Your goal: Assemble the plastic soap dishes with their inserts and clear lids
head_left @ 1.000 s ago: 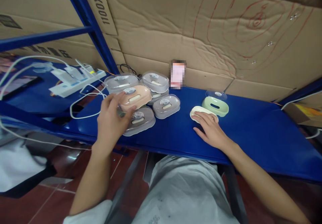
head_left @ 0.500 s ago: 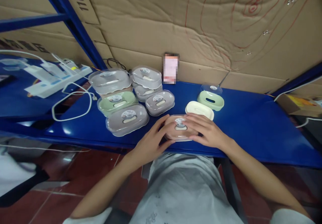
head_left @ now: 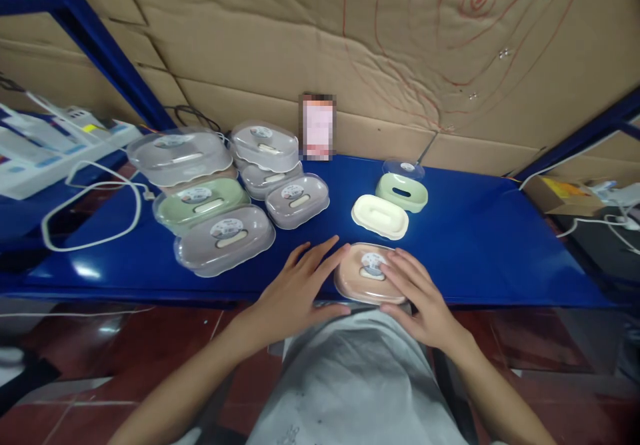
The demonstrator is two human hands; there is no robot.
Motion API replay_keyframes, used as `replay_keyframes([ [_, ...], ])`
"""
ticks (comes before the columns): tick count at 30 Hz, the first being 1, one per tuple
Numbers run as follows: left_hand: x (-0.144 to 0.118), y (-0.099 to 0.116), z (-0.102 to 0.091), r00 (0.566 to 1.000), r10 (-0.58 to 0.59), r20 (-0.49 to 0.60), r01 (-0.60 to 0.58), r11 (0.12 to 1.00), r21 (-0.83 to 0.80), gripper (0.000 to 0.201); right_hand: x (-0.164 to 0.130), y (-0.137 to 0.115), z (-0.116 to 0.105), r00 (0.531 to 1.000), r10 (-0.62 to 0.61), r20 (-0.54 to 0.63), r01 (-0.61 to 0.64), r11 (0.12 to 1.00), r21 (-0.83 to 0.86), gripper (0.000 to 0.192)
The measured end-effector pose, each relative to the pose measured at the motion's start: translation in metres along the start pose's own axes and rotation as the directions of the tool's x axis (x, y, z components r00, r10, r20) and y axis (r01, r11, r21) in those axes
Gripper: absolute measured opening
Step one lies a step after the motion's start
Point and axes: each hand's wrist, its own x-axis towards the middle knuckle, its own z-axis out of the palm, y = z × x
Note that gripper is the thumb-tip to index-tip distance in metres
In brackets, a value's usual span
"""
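A pinkish-orange soap box (head_left: 357,281) with a clear lid and a round sticker lies at the front edge of the blue table. My right hand (head_left: 419,298) grips its right end, fingers over the lid and thumb at the front side. To its left, my left hand (head_left: 305,285) is open, fingers spread, thumb and index finger close to the box's left end. Just behind the box lies a cream oval insert (head_left: 380,217). Beyond that are a green soap box base (head_left: 411,190) with a slot and a clear lid (head_left: 395,166) with a sticker.
On the left, lidded soap boxes, grey (head_left: 225,240) and green (head_left: 203,202), stand grouped, some stacked. A phone (head_left: 319,127) leans on the cardboard wall (head_left: 260,45). A power strip (head_left: 30,172) and a white cable (head_left: 90,242) lie at far left.
My left hand has let go of the pinkish-orange soap box and spread open. The box sits farther from the cream insert, closer to me. My right hand stays on it. The camera view has shifted.
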Motion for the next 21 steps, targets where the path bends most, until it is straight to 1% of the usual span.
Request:
replay_keyframes([
  [2,0.002,0.002,0.002,1.0,-0.028,-0.008,0.027,0.999,-0.039,0.096,0.014,-0.004,0.01,1.0,-0.003,-0.009,0.003,0.999,0.042,0.077],
  [4,0.003,0.002,0.002,0.998,-0.052,-0.023,0.05,0.996,-0.079,0.091,0.024,-0.005,0.015,1.0,0.012,-0.015,-0.011,0.996,0.088,0.076],
  [5,0.003,0.001,0.002,0.998,-0.062,-0.033,0.059,0.994,-0.093,0.09,0.026,-0.004,0.014,0.999,0.028,-0.015,-0.026,0.994,0.102,0.076],
  [7,0.002,-0.001,0.0,0.997,-0.07,-0.046,0.065,0.993,-0.099,0.091,0.021,0.0,0.006,0.998,0.066,-0.009,-0.065,0.994,0.086,0.075],
  [9,0.001,-0.002,-0.002,0.998,-0.051,-0.039,0.048,0.996,-0.077,0.083,0.004,0.005,-0.01,0.994,0.113,-0.001,-0.113,0.994,0.009,0.074],
  [11,0.001,-0.003,-0.002,1.0,-0.008,-0.025,0.006,0.999,-0.048,0.065,-0.024,0.011,-0.03,0.982,0.19,-0.009,-0.19,0.978,-0.083,0.071],
  [13,0.0,-0.005,-0.001,0.999,0.037,-0.029,-0.037,0.999,-0.025,0.05,-0.056,0.02,-0.049,0.957,0.287,-0.035,-0.289,0.942,-0.173,0.066],
  [15,0.0,-0.005,0.0,0.997,0.056,-0.044,-0.056,0.998,-0.017,0.047,-0.085,0.035,-0.065,0.928,0.362,-0.087,-0.372,0.886,-0.278,0.061],
  [17,0.0,-0.005,0.0,0.998,0.052,-0.043,-0.053,0.998,-0.019,0.048,-0.104,0.062,-0.078,0.901,0.405,-0.154,-0.432,0.818,-0.379,0.058],
  [19,0.001,-0.005,-0.001,0.998,0.048,-0.029,-0.049,0.998,-0.025,0.048,-0.106,0.096,-0.088,0.876,0.434,-0.208,-0.481,0.764,-0.43,0.058],
  [21,0.002,-0.004,-0.003,0.999,0.044,-0.022,-0.044,0.999,-0.023,0.048,-0.089,0.13,-0.093,0.859,0.465,-0.213,-0.51,0.745,-0.43,0.063],
])
